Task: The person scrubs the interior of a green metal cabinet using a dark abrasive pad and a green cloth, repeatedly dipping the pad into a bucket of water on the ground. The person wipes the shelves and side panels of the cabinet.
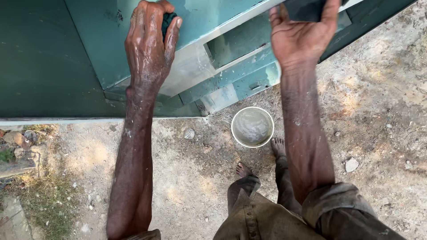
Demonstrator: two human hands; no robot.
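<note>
teal-green metal panel (53, 66) w/ pale scuffed edges, white bowl (252, 126), grey water, tan dirt ground (378, 111)

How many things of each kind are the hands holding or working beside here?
Dark pads gripped in a hand: 2, left hand on one, right hand on the other
Green metal structures: 1
Round bowls of cloudy water: 1
Total: 4
</note>
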